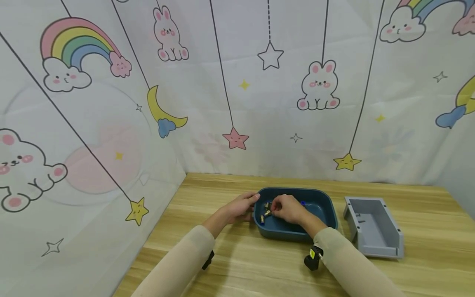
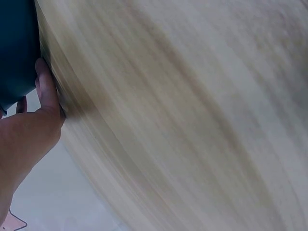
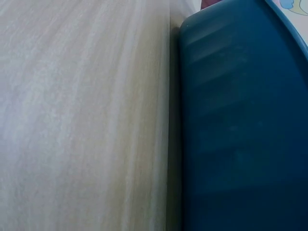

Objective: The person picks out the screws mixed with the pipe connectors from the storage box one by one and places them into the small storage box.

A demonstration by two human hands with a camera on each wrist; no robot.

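A dark blue-teal plastic tub (image 1: 297, 235) stands on the table. At its left end my left hand (image 1: 241, 207) grips it, the thumb over the rim and the fingers on the outer wall. The left wrist view shows that hand (image 2: 31, 127) against the tub's side (image 2: 17, 53). My right hand (image 1: 289, 209) reaches down inside, fingers curled, with the fingertips pinching at a small brass-coloured fitting (image 1: 267, 213). Another fitting with a blue end (image 1: 262, 219) lies beside it. In the right wrist view only the tub's outer wall (image 3: 240, 125) shows, without the hand.
Right of the tub sits a grey open-fronted bin (image 1: 375, 231) with a few small metal pieces (image 1: 360, 218) in it. A small blue piece (image 1: 303, 203) lies toward the tub's back. The wood-grain table (image 1: 252, 268) ends at a printed curtain (image 1: 259, 156).
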